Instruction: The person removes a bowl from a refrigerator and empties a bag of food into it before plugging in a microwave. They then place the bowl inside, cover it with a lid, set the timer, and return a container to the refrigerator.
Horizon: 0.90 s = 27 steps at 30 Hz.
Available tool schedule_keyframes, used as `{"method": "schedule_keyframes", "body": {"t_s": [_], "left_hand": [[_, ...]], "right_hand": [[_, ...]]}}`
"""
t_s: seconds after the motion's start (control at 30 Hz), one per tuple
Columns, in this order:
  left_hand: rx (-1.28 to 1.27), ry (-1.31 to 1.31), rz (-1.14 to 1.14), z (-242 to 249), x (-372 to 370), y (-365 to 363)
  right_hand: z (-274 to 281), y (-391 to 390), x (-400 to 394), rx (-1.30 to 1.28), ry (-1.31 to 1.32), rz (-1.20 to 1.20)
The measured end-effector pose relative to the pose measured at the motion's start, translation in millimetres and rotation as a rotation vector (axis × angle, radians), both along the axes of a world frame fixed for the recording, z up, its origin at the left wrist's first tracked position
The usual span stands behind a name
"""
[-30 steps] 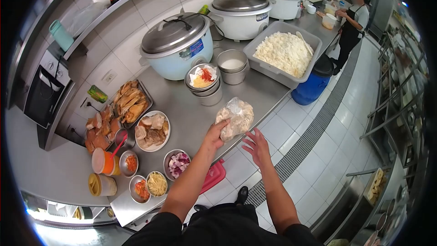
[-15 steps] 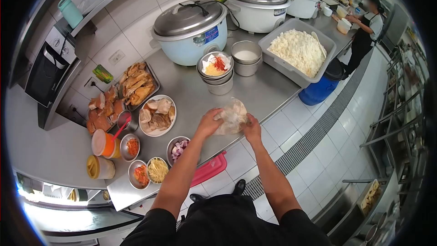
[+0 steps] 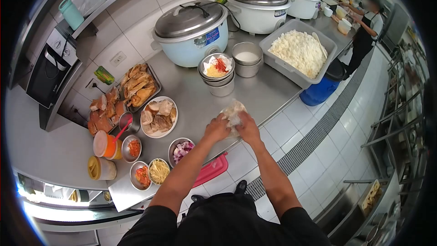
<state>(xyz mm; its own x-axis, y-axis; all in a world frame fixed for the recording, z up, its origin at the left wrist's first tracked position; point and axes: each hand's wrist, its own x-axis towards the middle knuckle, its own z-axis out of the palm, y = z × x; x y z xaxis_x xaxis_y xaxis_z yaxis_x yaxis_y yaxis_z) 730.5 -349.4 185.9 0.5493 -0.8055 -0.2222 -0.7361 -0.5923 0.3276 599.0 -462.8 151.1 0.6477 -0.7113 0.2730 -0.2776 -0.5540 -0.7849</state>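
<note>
A long steel counter (image 3: 191, 100) runs along a tiled wall, and on it, at the back, stand three big rice cookers (image 3: 191, 29), the nearest pale blue with a grey lid. To their right sits a grey tub (image 3: 298, 54) heaped with white rice, with a blue bin (image 3: 321, 89) on the floor below it. Farther down the counter another person (image 3: 364, 32) in a dark apron works at the far end. In front of the cookers stand two stacks of metal bowls (image 3: 218, 75); the nearer stack is topped with yellow and red bits. To the left lie a tray of fried pieces (image 3: 136, 84) and a plate of meat (image 3: 158, 116), then small bowls (image 3: 157, 171) of chopped toppings and two lidded tubs (image 3: 102, 146). At the counter's front edge a clear bag (image 3: 233, 111) of pale food rests between both hands: the left hand (image 3: 216, 128) and the right hand (image 3: 249, 127) are pressed together, both closed around the bag's lower part, so only its top shows above the fingers.
</note>
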Motion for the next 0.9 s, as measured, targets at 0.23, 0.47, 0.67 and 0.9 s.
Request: {"method": "schedule_keyframes", "body": {"t_s": [0.23,0.47,0.67,0.9], "left_hand": [[-0.516,0.017,0.113,-6.4,8.4,6.3],[-0.489,-0.061,0.124,-17.8,-3.6,3.0],[-0.705,-0.07,0.078,-15.6,-3.3,-1.7],[-0.73,0.2,0.132,-17.7,-2.0,-8.2]], "right_hand": [[8.3,-6.5,-9.5,-0.011,0.268,0.211],[13.7,-12.2,5.7,0.02,-0.034,0.242],[-14.9,-28.1,6.9,0.38,-0.24,0.198],[29.7,-14.2,6.0,0.225,-0.274,0.113]]}}
